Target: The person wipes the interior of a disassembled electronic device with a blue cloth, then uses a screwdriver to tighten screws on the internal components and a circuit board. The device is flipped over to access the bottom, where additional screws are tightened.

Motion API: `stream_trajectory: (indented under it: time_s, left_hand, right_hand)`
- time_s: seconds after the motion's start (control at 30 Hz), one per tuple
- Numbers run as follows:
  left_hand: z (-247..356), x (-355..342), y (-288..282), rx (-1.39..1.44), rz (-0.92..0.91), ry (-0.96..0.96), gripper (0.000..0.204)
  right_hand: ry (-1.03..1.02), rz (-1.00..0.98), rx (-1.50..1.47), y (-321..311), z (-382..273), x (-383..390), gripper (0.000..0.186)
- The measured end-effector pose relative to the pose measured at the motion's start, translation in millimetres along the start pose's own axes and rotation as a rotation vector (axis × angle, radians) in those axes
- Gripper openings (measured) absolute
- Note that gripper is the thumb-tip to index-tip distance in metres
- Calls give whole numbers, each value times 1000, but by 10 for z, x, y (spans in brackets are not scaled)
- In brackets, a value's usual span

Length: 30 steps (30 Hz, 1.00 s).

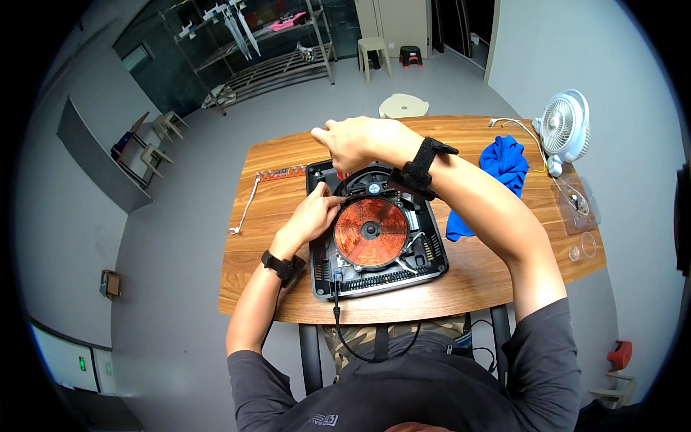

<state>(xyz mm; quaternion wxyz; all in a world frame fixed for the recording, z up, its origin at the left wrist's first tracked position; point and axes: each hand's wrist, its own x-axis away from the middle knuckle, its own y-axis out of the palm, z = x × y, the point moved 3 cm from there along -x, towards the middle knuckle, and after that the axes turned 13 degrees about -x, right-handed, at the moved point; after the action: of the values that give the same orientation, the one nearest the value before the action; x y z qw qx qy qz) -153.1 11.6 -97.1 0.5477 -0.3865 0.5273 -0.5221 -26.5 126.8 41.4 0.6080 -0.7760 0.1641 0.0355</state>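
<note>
Beneath both grips: black casing (435,252), opened up, flat on the bench (248,266); coil and blower exposed.
Right grip (353,144): closed in a fist on a tool (342,175), of which a bit of red shows below the hand. Held over the far part of the casing; where the tip lands, cannot tell.
Left grip (314,214): nearer the body than the right one, at the casing's left side. Fingers reach to the coil's upper-left rim; whether they pinch anything, cannot tell.
Coil (371,232): round, copper-coloured, dark hub; just right of the left grip.
Blower (374,189): black, pale hub; right of the left fingertips, bodyward of the right grip.
Cable (336,313): black, plugged in at the casing's near edge, bodyward of the left grip; loops down off the bench.
Board (283,173): narrow, orange, left of both grips; white lead (247,209) trails bodyward.
Cloth (504,162): blue, crumpled, right of both grips, past the right forearm.
Fan (563,126): white, far right of both grips.
Tray (576,205): clear, bodyward of the fan, pale wire inside.
</note>
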Motion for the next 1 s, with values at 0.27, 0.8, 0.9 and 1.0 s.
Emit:
stream_trajectory:
  time_s: [0.27, 0.8, 0.9, 1.0]
  left_hand:
    - [12, -6, -8, 0, -17, -17, 30]
    - [18, 17, -14, 13, -17, -23, 31]
    - [6, 7, -4, 16, -34, -23, 31]
    - [-6, 29, -9, 16, -37, -29, 31]
  right_hand:
    - [172, -184, 42, 37, 30, -123, 42]
    - [145, -78, 32, 50, -79, -137, 34]
    - [205, -115, 95, 2, -36, -156, 37]
    - [244, -209, 10, -119, -84, -77, 40]
